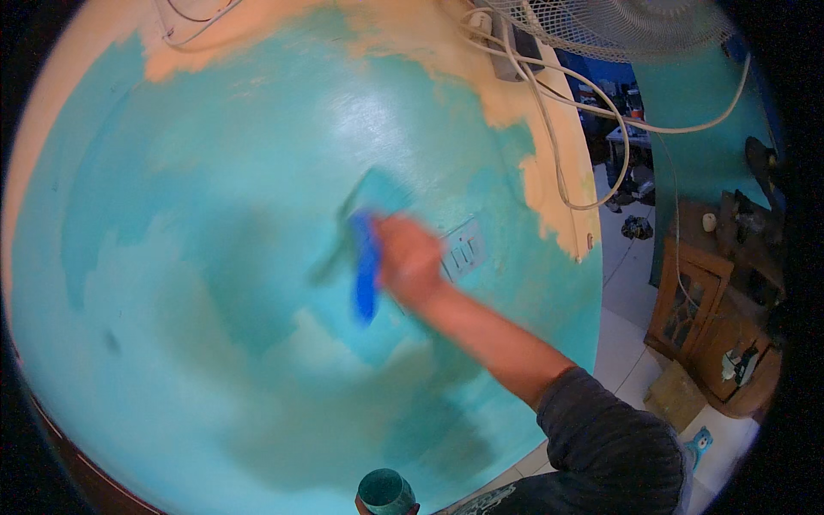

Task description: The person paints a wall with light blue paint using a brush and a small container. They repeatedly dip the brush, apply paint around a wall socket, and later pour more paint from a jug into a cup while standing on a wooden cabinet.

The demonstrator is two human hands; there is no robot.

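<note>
My right hand, blurred by motion, grips a blue paintbrush at the wall, just left of a switch plate. Blur hides the brush's bristles. Teal paint covers much of the wall in uneven patches, with peach colour left along the top and right. At the bottom edge, my left hand is wrapped around a cup whose inside looks dark teal. Only a few fingers of that hand show beside the cup.
A mesh-guarded fan juts in at the upper right. Loops of pale cable hang by a socket box. Beyond the wall's right edge stand a wooden cabinet, a cardboard box and a blue toy bear.
</note>
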